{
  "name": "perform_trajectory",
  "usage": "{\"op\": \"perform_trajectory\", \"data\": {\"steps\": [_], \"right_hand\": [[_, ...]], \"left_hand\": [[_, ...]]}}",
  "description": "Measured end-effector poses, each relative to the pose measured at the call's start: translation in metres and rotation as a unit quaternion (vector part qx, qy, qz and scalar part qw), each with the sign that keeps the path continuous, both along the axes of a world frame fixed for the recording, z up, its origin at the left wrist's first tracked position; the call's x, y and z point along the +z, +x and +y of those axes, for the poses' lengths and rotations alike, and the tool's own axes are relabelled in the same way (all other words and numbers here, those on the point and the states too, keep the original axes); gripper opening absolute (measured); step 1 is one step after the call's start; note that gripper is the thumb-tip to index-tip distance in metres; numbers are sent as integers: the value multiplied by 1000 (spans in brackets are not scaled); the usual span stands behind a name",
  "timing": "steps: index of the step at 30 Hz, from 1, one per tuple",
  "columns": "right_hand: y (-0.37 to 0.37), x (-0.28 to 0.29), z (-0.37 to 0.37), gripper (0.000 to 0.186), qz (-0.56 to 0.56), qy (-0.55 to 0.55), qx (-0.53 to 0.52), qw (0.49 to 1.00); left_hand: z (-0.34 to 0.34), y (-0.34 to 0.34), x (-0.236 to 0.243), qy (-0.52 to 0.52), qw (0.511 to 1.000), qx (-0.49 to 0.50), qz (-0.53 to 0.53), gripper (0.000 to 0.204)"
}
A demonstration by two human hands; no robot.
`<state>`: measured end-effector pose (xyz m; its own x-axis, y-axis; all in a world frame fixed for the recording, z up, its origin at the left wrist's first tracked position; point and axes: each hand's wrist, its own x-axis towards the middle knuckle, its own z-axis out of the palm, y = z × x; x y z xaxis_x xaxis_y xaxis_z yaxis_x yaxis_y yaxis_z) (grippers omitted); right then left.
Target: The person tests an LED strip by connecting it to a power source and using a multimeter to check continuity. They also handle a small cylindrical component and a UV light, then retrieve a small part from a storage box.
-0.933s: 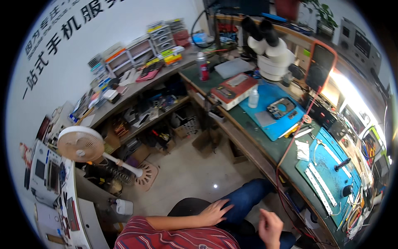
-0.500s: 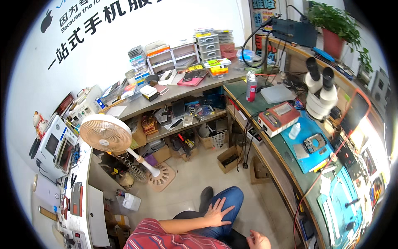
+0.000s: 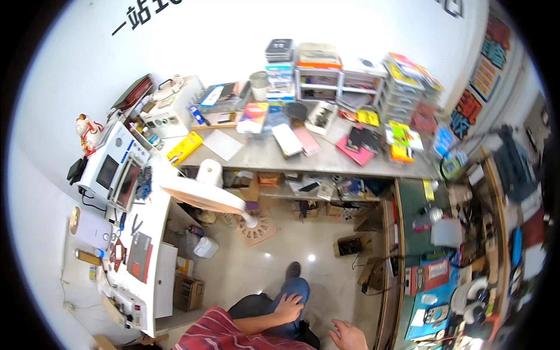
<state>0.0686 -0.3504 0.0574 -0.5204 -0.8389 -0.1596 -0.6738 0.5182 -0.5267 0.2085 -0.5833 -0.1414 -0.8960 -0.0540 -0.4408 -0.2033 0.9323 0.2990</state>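
My left hand [image 3: 288,309] lies with spread fingers on my blue-jeaned knee [image 3: 296,287], holding nothing. To the right of my leg, my right hand [image 3: 349,336] hangs above the floor near the lower edge, its fingers apart and nothing visible in it. Part of the right hand is cut off by the frame. In front of me stands a floor fan, its head [image 3: 201,194] tilted and seen from the side, on a pinkish slotted base [image 3: 257,228]. Neither hand touches any bench or tool.
A white bench [image 3: 153,233] with a boxy machine [image 3: 111,166] runs along the left. Ahead, a grey bench [image 3: 259,150] carries phone boxes and small drawers [image 3: 399,96]. The right bench [image 3: 412,201] bears a red device [image 3: 427,275] and a blurred microscope [image 3: 466,297]. A white jug [image 3: 205,247] stands on the floor.
The view has swung left, so the fan and rear bench appear farther right. My left hand stays on the knee; the right hand shows slightly more extended fingers.
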Motion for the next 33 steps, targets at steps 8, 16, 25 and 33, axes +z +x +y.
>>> {"op": "perform_trajectory", "data": {"steps": [8, 16, 25, 33], "right_hand": [[-121, 118, -263, 42, -163, 44, 45, 985], [-208, 178, -566, 43, -656, -132, -27, 743], [-286, 67, -892, 22, -814, -195, -242, 490], [-280, 25, -954, 18, -808, -163, -353, 442]], "left_hand": [[-189, -26, 261, 352, 913, 139, 150, 36], [-492, -94, 410, -20, 875, 338, 346, 41], [-731, -207, 333, -200, 899, 293, 257, 78], [-813, -280, 275, -262, 897, 265, 239, 88]]}}
